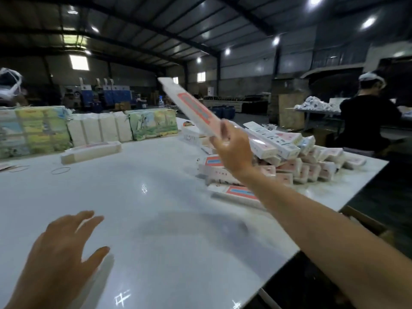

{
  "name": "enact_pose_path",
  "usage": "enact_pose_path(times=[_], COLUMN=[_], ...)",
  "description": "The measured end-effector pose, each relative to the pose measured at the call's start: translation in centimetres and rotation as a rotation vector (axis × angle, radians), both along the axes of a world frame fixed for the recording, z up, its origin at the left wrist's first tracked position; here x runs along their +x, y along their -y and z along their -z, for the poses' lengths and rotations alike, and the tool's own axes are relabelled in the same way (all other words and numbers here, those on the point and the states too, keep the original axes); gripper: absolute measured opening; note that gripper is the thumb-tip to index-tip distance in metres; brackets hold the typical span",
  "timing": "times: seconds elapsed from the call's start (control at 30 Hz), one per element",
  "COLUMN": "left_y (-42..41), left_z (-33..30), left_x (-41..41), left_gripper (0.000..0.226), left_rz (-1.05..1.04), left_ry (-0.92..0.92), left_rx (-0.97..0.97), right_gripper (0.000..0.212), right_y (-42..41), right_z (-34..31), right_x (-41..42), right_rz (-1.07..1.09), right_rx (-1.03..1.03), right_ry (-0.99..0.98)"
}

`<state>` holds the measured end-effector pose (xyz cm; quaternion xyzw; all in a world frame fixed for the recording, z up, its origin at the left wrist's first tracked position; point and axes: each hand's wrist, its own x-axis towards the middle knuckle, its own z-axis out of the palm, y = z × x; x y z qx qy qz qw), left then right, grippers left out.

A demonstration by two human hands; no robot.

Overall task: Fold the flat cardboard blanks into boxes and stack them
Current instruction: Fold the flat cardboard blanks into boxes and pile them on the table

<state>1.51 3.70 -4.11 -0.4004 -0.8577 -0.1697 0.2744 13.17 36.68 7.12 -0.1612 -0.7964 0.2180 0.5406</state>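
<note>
While raised above the white table (156, 197), the long flat box (191, 108) slants up to the far left, its lower end gripped by the right hand (231, 150). Left hand (60, 248) hovers near, fingers spread, holding nothing. Finished boxes (289, 157) crowd the right edge; bare surface lies between.

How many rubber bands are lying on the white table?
2. One rubber band lies near the far left, before the folded box; another lies further left by the table edge. More may be hidden.
</note>
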Motion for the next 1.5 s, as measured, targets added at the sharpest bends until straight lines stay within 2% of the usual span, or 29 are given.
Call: enact_pose_path(times=[0.1, 0.17, 0.23, 0.33, 0.5, 0.6, 0.67, 0.73, 0.83, 0.93, 1.07, 1.23, 1.3, 1.4, 1.5], left_y=[-0.7, -1.0, -1.3, -1.3, -1.7, -1.9, -1.9, -1.9, -1.8, -1.6, -1.2, 0.7, 3.5, 10.4, 17.2], left_z=[0.9, 1.3, 1.7, 1.7, 1.3, 0.6, 0.4, 0.2, -0.1, 0.1, 0.0, -2.5, -4.4, -6.8, -6.9], left_x=[0.0, -0.4, -1.1, -1.8, -1.8, -0.4, 0.4, 1.1, 1.8, 2.2, 2.6, -0.6, -3.9, -9.2, -12.6], left_gripper=[0.063, 0.044, 0.039, 0.041, 0.047, 0.038, 0.045, 0.051, 0.033, 0.023, 0.035, 0.028, 0.029, 0.045, 0.096], left_rz=[0.051, 0.106, 0.147, 0.192, 0.184, 0.183, 0.132, 0.1, 0.065, 0.05, 0.003, -0.133, -0.286, -0.68, -1.062], left_ry=[0.073, 0.119, 0.15, 0.201, 0.26, 0.294, 0.306, 0.31, 0.364, 0.329, 0.304, 0.435, 0.49, 0.467, 0.536], left_rx=[-0.036, -0.023, 0.009, 0.046, 0.042, 0.075, 0.073, 0.042, 0.053, 0.075, 0.079, 0.002, -0.019, -0.034, -0.158], right_gripper=[0.027, 0.029, 0.036, 0.041, 0.042, 0.048, 0.05, 0.05, 0.037, 0.033, 0.03, 0.033, 0.033, 0.031, 0.026], right_y=[-8.5, -13.1, -15.7, -17.1, -16.0, -12.8, -8.8, -3.5, 4.9, 11.6, 14.8, 14.3, 14.2, 14.3, 14.6], right_z=[-1.9, -1.7, -0.8, 0.4, -0.4, -1.9, -2.9, -3.1, -1.0, 4.0, 9.7, 11.4, 11.8, 11.9, 12.1], right_x=[1.9, 3.7, 5.3, 5.8, 5.6, 4.2, 2.1, -0.1, -2.8, -4.9, -6.4, -6.9, -7.2, -7.3, -7.8], right_rz=[0.329, 0.607, 0.77, 0.849, 0.852, 0.731, 0.522, 0.221, -0.197, -0.415, -0.535, -0.571, -0.551, -0.543, -0.539], right_rx=[-0.116, -0.146, -0.22, -0.246, -0.23, -0.079, 0.048, 0.107, 0.215, 0.407, 0.444, 0.361, 0.352, 0.31, 0.275], right_ry=[-0.028, 0.134, 0.35, 0.538, 0.54, 0.417, 0.319, 0.262, 0.428, 0.648, 0.827, 0.734, 0.703, 0.693, 0.705])
